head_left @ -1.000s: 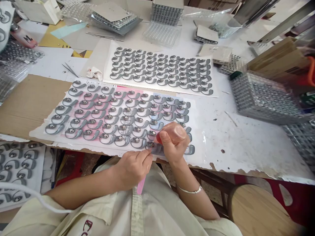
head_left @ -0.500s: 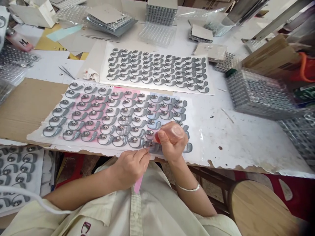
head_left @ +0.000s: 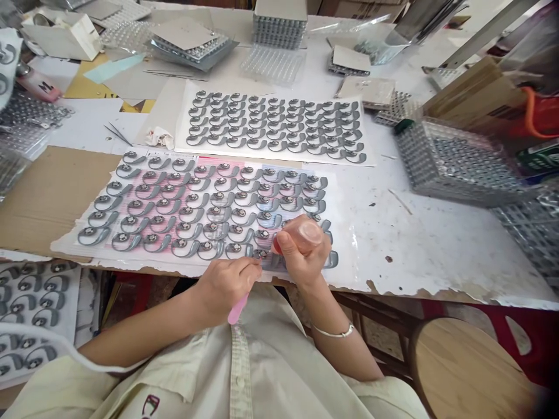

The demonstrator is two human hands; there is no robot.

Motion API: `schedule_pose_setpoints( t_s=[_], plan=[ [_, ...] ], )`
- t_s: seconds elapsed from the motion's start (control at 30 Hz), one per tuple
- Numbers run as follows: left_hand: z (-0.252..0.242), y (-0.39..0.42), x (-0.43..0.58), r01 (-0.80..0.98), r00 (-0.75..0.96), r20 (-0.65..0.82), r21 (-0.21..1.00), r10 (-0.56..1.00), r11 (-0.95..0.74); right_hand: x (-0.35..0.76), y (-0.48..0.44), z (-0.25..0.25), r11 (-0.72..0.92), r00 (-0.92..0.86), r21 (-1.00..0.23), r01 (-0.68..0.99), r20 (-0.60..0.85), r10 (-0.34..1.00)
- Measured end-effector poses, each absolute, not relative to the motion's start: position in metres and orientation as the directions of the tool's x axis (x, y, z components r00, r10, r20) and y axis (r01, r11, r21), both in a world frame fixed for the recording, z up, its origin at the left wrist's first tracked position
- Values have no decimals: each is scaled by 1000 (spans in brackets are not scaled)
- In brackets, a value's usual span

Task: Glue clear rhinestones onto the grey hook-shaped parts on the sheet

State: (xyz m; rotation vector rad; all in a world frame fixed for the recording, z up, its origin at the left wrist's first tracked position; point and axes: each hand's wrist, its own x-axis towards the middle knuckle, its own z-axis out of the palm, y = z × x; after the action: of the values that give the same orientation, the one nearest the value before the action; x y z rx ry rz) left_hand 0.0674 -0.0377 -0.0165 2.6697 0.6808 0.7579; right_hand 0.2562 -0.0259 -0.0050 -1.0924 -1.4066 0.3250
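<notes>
My right hand (head_left: 303, 261) is closed around a small translucent pink squeeze bottle (head_left: 309, 234), its base toward me and its red end pointing left. In my closed left hand (head_left: 227, 286) is a slim tool with a pink handle (head_left: 238, 309); its working tip is too small to make out. Both hands meet at the front row of a sheet (head_left: 65, 241) bearing rows of grey hook-shaped pieces (head_left: 217, 212), each with a round metallic setting. The fingertips of my left hand are beside one such piece (head_left: 261, 254). My right hand partly covers other pieces.
Behind lies a second sheet (head_left: 368, 156) of similar grey pieces. Tweezers (head_left: 117, 134) and crumpled tissue (head_left: 159, 138) rest at left. Stacked clear trays (head_left: 454, 163) and a cardboard box (head_left: 476, 99) stand at right. A round wooden stool (head_left: 467, 366) is below the table edge.
The pink handle has tilted, its rounded end now further left and higher. My left hand has shifted slightly left and up. The bottle stays in my right hand at nearly the same spot.
</notes>
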Motion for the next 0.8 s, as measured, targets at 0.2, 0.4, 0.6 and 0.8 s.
schedule_pose_setpoints(
  t_s=[0.2,0.4,0.6,0.8],
  plan=[
    [-17,-33,65,340,759,383,456,527,-822,257,-26,-5,543,185,-747,382,638,748],
    [-6,-28,66,329,758,370,495,537,-805,258,-28,-5,555,172,-758,341,631,756],
    [-2,-24,68,322,746,390,497,539,-806,257,-29,-2,565,156,-764,313,627,763],
    [0,-20,67,292,745,375,560,551,-775,258,-29,-4,563,146,-764,314,625,767]
  ],
)
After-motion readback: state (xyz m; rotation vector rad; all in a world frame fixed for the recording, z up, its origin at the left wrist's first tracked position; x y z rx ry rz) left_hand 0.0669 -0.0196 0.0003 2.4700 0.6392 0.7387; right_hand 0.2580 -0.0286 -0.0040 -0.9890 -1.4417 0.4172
